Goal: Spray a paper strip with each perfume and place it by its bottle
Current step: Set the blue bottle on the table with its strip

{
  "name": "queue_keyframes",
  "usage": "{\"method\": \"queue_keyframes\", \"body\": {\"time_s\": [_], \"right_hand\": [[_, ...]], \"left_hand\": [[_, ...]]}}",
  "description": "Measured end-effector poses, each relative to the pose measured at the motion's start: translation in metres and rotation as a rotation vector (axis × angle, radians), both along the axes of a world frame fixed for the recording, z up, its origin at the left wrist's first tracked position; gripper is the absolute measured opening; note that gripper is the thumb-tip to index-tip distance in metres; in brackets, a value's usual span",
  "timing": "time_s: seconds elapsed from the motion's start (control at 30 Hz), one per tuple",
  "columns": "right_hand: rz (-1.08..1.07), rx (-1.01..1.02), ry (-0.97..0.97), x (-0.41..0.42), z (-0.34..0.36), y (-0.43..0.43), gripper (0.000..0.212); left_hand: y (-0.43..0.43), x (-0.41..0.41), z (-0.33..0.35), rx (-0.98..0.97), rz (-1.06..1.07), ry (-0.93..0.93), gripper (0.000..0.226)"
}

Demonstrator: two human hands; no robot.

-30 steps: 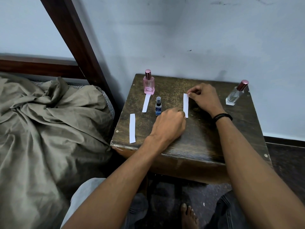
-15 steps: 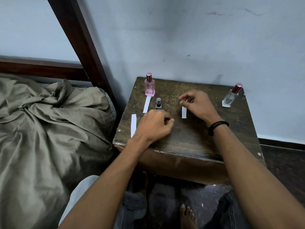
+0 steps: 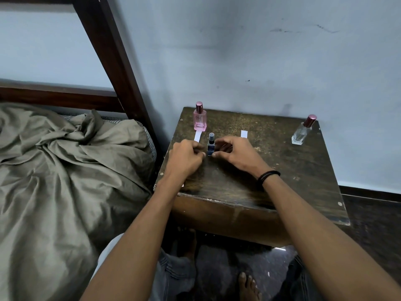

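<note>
Two hands just quit the white paper strip (image 3: 244,134) right of the small dark-blue spray bottle (image 3: 211,146); left hand (image 3: 186,157) and right hand (image 3: 236,153) now flank that bottle, fingers curled, grasp unclear; spraying looks next

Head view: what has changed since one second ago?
The left hand and right hand let go of the middle paper strip and moved left to flank the small blue spray bottle; grip unclear. The pink bottle and clear bottle stayed put.
</note>
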State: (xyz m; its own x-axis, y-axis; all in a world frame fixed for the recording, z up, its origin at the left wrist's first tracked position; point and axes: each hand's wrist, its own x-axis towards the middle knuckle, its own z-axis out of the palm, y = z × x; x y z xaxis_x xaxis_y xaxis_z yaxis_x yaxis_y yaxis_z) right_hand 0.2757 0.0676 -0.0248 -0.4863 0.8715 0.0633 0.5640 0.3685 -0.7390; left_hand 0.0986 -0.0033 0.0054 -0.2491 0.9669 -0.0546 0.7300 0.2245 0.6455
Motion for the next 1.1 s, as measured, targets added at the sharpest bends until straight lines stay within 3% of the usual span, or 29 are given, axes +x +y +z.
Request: {"method": "queue_keyframes", "body": {"time_s": [0.27,0.87,1.1], "right_hand": [[-0.002,0.004,0.024,-0.005,-0.005,0.003,0.021],[-0.195,0.061,0.109,0.039,0.000,0.023,0.023],[-0.318,0.095,0.140,0.051,-0.002,0.038,0.027]], "left_hand": [[0.011,0.000,-0.004,-0.012,-0.005,-0.077,0.017],[0.050,0.056,0.001,0.102,-0.015,-0.209,0.020],[0.066,0.067,-0.013,0.071,-0.100,-0.367,0.049]]}}
